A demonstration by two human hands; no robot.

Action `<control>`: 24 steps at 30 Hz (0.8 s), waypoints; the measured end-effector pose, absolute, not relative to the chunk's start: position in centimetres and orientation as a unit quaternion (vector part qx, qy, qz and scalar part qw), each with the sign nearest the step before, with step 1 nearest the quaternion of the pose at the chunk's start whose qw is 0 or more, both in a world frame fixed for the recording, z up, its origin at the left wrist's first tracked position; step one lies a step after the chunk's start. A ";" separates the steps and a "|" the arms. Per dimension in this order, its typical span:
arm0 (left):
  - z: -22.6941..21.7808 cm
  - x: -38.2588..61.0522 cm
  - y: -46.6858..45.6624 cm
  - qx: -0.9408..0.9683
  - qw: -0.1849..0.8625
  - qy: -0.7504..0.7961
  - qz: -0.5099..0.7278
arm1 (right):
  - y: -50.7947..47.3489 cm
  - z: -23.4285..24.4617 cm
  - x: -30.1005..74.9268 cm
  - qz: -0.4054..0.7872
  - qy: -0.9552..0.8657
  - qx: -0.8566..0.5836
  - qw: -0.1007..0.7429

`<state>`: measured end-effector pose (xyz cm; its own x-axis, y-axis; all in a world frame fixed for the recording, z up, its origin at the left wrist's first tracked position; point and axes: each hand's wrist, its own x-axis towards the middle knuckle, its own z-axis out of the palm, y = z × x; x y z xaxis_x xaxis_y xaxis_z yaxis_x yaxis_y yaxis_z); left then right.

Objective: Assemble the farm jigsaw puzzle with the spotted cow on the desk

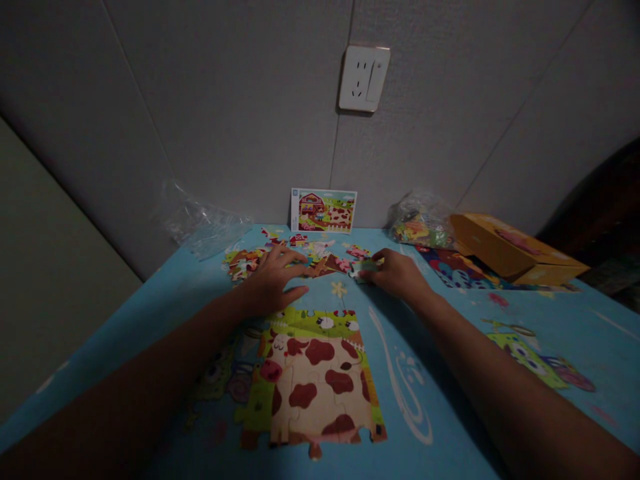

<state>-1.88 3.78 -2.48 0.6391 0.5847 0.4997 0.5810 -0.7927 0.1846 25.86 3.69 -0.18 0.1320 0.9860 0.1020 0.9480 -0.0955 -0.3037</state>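
Observation:
A partly joined cow puzzle [315,380] lies on the blue cartoon table cover [440,373] in front of me. Beyond it, loose puzzle pieces [250,261] are scattered toward the wall. My left hand [274,279] rests on the table among those pieces, fingers stretched out flat. My right hand [397,273] is closed in a pinch on a greenish puzzle piece [364,267] just right of the pile. A reference picture card [323,211] of the farm scene leans against the wall behind the pieces.
A yellow puzzle box [510,253] sits at the far right, with a clear bag of pieces [417,223] next to it. A crumpled clear plastic bag [200,223] lies at the far left. A wall socket [363,79] is above. The table edge drops away on the left.

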 end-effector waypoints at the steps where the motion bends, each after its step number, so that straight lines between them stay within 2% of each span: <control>1: -2.5 -1.9 3.8 0.907 0.005 0.318 0.276 | 3.7 0.0 25.8 0.065 -0.654 -0.736 0.159; 8: -2.0 -1.8 3.5 0.923 0.017 0.288 0.255 | 3.5 0.9 25.6 0.068 -0.641 -0.730 0.228; 15: -2.3 -1.9 3.7 0.925 0.023 0.279 0.258 | 3.5 0.8 25.8 0.061 -0.628 -0.738 0.239; 18: -2.1 -1.9 3.6 0.925 0.029 0.283 0.254 | 3.5 0.8 25.8 0.072 -0.629 -0.724 0.275; 20: -1.9 -1.8 3.4 0.923 0.040 0.286 0.254 | 3.5 0.7 25.4 0.156 -0.635 -0.686 0.319; 22: -1.8 -1.5 3.0 0.919 0.059 0.289 0.261 | 3.2 0.4 24.6 0.296 -0.639 -0.617 0.352; 24: -1.9 -1.1 2.7 0.915 0.080 0.286 0.271 | 2.8 0.0 23.6 0.415 -0.641 -0.544 0.347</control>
